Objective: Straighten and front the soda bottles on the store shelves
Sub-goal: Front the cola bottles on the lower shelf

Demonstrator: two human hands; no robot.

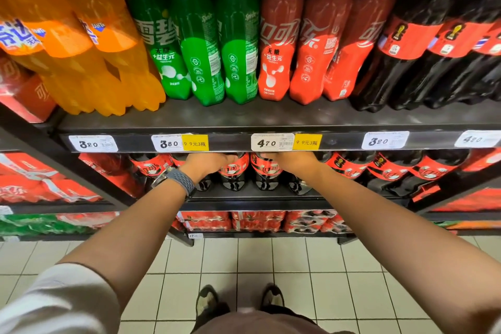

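Head camera gives me two dark, red-labelled bottles side by side between the hands. The first cola bottle (233, 172) stands just right of the left hand (208, 164) and touches it. The second cola bottle (267, 172) stands just left of the right hand (291, 161) and touches that one. Both bottles look upright to me, though their necks are hidden.

Both hands reach in under the price rail (339, 141). It covers the upper part of the fingers, so I cannot tell whether either hand grips its bottle or only lies against it. A grey watch strap (180, 180) circles the left wrist.

On the same shelf, more cola bottles (349, 167) line up to the right of the right hand. Above the left hand I read a 3.80 tag (169, 144), and above the right hand a 4.70 tag (267, 143).

On the shelf above, green bottles (195, 43) stand over the left hand and red-sleeved bottles (279, 43) over the right. Orange bottles (108, 43) stand up and to the left of the left hand, and tall dark bottles (406, 62) up and to the right of the right hand.

Below the hands I see red multipacks (257, 221) on the bottom shelf. Lower still are the white tiled floor (298, 266) and a pair of shoes (272, 298).
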